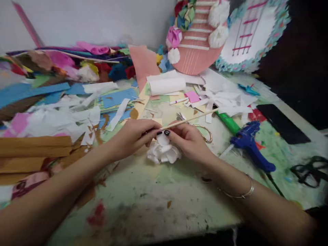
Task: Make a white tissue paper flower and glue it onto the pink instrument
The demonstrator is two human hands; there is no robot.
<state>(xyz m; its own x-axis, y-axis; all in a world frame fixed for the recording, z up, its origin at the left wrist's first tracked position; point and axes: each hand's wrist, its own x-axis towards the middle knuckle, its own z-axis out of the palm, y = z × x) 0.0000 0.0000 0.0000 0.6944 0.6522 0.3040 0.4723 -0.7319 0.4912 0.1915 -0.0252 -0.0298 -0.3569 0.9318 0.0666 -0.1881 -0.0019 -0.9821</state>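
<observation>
My left hand and my right hand meet at the middle of the table, thumbs side by side. Both are closed in a pinch around the near end of a thin wooden stick, which slants up to the right across my right fingers. Just under the thumbs is a small piece of white paper. A white crepe-paper flower lies below it; whether the two are joined I cannot make out. Golden-handled scissors lie partly hidden behind my right hand.
A blue glue gun, black phone and black-handled scissors lie right. White paper scraps and brown crepe paper cover the left. Behind stand a white paper roll and a pink flower-trimmed board.
</observation>
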